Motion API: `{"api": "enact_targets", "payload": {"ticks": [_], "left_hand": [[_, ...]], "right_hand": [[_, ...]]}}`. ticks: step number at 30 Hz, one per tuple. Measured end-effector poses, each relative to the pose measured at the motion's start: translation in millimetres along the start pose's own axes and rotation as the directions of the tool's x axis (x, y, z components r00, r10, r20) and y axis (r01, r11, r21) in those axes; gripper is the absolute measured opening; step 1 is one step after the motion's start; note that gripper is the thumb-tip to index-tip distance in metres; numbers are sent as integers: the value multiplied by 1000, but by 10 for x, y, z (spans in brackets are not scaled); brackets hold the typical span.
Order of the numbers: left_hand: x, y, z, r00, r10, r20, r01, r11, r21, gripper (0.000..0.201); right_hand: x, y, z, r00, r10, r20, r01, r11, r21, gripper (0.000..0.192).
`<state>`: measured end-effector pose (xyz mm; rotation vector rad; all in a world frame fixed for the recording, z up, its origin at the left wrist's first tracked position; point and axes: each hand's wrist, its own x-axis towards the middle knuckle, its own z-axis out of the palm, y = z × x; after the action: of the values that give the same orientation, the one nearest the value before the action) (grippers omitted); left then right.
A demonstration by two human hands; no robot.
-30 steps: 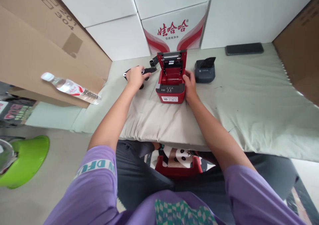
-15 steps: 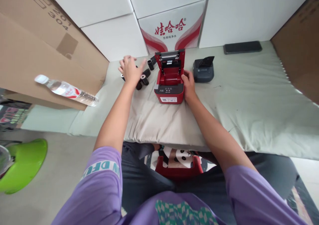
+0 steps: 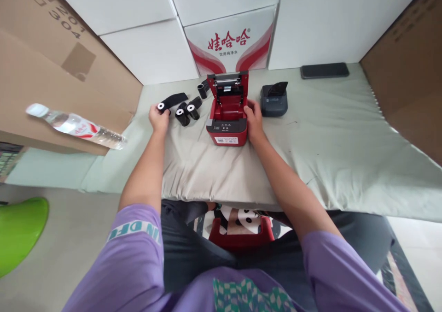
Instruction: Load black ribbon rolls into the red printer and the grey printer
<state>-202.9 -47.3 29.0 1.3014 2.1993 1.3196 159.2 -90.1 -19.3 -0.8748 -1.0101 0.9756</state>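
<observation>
My left hand (image 3: 159, 118) grips a black paper roll (image 3: 175, 100) with a white core end, its loose strip trailing to the right. Beside it on the cloth stand two more black rolls (image 3: 182, 117) with white ends, a strip running off behind them. Further back, another small black roll (image 3: 202, 91) has a dark hollow end. The red receipt or label printer (image 3: 228, 132) has its lid raised and a bare red bay inside. My right hand (image 3: 254, 119) is closed round the printer's right side, thumb on the rim.
A dark grey small printer-like device (image 3: 274, 105) with a black strip sticking out sits right of the red printer. A black phone-like slab (image 3: 324, 71) lies at the back right. A water bottle (image 3: 79, 126) leans along the cardboard box (image 3: 51, 86) at left. White boxes (image 3: 228, 40) line the back.
My left hand has come down from above the rolls to their left and taken hold of one. The right hand stays on the printer. The view has shifted slightly.
</observation>
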Motion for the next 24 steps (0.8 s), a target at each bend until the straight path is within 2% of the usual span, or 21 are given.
{"api": "enact_targets", "payload": {"ticks": [2,5,7,8,10,11,12,13,14,16,17,18,20,22,24], "left_hand": [[-72,99,10,998,-66,-13,62,972,-227,26],[-187,401,-33,983,-155,94,181,840,-511,25],[-325,660,-72,987,-69,143,143,780,-609,34],[-419,800,-91,985,9,169,102,768,-632,36],[-645,1089,-125,953,185,240,17,759,-650,35],[-765,1235,-141,920,268,288,-35,786,-617,36],[-880,1379,-153,850,345,397,-70,822,-565,38],[-985,1516,-159,748,396,533,-93,857,-506,39],[-1074,1643,-157,626,414,660,-131,891,-435,40],[-1195,1855,-119,458,384,802,-254,921,-296,39],[-1228,1934,-85,402,367,839,-322,914,-246,38],[-1246,1995,-46,372,357,857,-379,901,-210,37],[-1258,2065,24,364,369,855,-434,880,-195,34],[-1257,2085,46,385,410,827,-379,887,-264,30],[-1254,2078,9,374,461,805,-242,886,-395,24]], "right_hand": [[6,7,-11,1000,8,7,-8,1000,-9,69],[11,10,-22,1000,19,10,-19,1000,-4,70],[12,9,-23,1000,19,11,-19,1000,4,71],[12,8,-24,1000,17,11,-17,1000,4,71],[12,6,-26,1000,9,10,-9,1000,-5,70],[13,4,-28,1000,7,9,-7,1000,-12,70],[13,2,-30,1000,8,9,-8,1000,-19,70],[14,-2,-33,1000,11,12,-11,1000,-23,70],[16,-7,-36,1000,15,16,-14,1000,-26,71],[18,-20,-39,1000,17,21,-16,1000,-26,72],[17,-29,-39,1000,14,21,-13,1000,-26,72],[15,-40,-38,1000,10,18,-10,1000,-28,71],[6,-64,-31,1000,15,11,-15,999,-37,69],[-10,-91,-23,1000,28,4,-28,998,-61,65],[-28,-115,-18,1000,30,0,-29,996,-86,61]]}}
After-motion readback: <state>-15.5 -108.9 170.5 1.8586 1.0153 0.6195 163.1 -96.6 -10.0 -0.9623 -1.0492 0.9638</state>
